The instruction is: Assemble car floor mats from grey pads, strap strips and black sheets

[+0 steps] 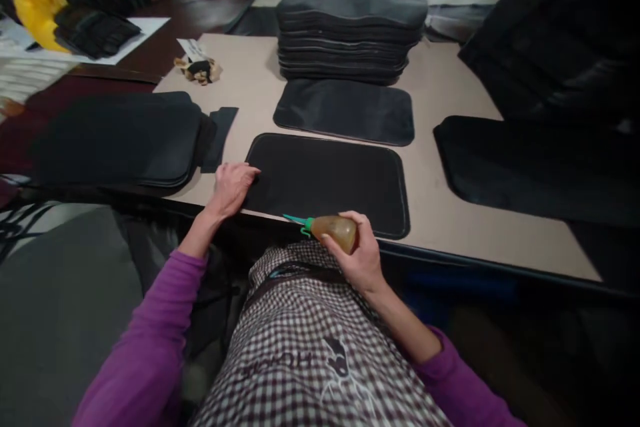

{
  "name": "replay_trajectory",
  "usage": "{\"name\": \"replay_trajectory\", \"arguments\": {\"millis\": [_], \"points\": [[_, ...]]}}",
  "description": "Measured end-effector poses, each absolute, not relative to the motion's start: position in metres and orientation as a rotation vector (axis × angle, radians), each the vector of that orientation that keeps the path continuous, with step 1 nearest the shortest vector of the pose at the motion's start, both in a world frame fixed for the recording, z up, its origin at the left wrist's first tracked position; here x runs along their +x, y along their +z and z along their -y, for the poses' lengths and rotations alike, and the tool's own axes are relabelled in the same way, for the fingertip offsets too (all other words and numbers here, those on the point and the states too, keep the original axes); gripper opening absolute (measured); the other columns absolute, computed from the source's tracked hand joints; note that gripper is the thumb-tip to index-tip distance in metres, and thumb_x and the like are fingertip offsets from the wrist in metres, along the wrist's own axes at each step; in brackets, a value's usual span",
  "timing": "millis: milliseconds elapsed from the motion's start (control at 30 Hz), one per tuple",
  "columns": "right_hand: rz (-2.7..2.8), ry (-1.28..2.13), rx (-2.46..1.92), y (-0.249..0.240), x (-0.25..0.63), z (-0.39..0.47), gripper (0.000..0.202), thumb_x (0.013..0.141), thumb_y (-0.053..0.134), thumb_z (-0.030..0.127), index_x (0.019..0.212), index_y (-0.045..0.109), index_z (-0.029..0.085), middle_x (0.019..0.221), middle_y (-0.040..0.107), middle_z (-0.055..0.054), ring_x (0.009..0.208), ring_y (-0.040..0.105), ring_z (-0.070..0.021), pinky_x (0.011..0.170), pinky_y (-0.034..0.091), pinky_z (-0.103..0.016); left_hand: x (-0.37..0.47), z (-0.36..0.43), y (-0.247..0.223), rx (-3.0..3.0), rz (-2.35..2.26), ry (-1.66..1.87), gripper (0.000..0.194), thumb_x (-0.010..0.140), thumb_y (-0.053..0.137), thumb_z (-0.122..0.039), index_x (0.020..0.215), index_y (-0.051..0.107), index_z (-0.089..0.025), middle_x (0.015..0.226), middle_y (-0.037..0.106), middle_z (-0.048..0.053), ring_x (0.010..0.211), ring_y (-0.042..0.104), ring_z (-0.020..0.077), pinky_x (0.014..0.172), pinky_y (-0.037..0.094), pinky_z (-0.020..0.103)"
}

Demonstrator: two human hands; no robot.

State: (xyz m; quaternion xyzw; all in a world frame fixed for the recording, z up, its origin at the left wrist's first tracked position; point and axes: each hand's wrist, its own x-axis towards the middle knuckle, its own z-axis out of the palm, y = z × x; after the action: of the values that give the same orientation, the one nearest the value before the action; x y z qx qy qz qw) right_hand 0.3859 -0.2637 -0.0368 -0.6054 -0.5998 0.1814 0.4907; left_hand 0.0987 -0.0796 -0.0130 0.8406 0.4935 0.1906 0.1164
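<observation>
A black rounded panel (325, 180), leather-like, lies flat at the front edge of the table. My left hand (233, 188) is closed at its left edge, with a fingertip resting on top and the other fingers partly hidden. My right hand (363, 253) is wrapped round a squeeze bottle (336, 232) of amber liquid, which looks like glue. The bottle lies tilted on its side, its thin green nozzle pointing left just over the panel's front edge. Behind this panel lies a second, smooth black panel (345, 110).
A tall stack of black panels (350, 30) stands at the back of the beige table (240, 73). More black panels (120, 137) are piled at left beside narrow strips (220, 139). Another panel (480, 160) lies at right. Crumpled scraps (200, 70) sit back left.
</observation>
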Motion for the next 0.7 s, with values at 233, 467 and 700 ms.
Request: {"name": "replay_trajectory", "arguments": {"millis": [233, 467, 700], "points": [[1.619, 0.455, -1.276, -0.032, 0.335, 0.210, 0.043, 0.092, 0.072, 0.046, 0.124, 0.051, 0.026, 0.113, 0.059, -0.009, 0.104, 0.062, -0.0273, 0.093, 0.056, -0.045, 0.081, 0.063, -0.009, 2.465, -1.403, 0.423, 0.050, 0.111, 0.020, -0.033, 0.132, 0.065, -0.027, 0.127, 0.075, 0.002, 0.131, 0.052, 0.0217, 0.124, 0.009, 0.053], [1.733, 0.450, -1.190, -0.030, 0.299, 0.168, 0.042, 0.093, 0.070, 0.048, 0.124, 0.051, 0.026, 0.112, 0.058, -0.010, 0.102, 0.062, -0.0283, 0.088, 0.057, -0.044, 0.077, 0.055, -0.008, 2.502, -1.362, 0.389, 0.048, 0.110, 0.024, -0.035, 0.134, 0.064, -0.027, 0.123, 0.076, 0.003, 0.124, 0.055, 0.0236, 0.122, 0.012, 0.055], [1.691, 0.626, -1.243, -0.017, 0.331, 0.180, 0.046, 0.088, 0.074, 0.047, 0.124, 0.055, 0.026, 0.116, 0.061, -0.008, 0.105, 0.063, -0.0276, 0.093, 0.056, -0.044, 0.077, 0.049, -0.010, 2.473, -1.415, 0.363, 0.047, 0.108, 0.025, -0.033, 0.131, 0.066, -0.027, 0.124, 0.077, 0.003, 0.124, 0.056, 0.0240, 0.122, 0.014, 0.056]]}}
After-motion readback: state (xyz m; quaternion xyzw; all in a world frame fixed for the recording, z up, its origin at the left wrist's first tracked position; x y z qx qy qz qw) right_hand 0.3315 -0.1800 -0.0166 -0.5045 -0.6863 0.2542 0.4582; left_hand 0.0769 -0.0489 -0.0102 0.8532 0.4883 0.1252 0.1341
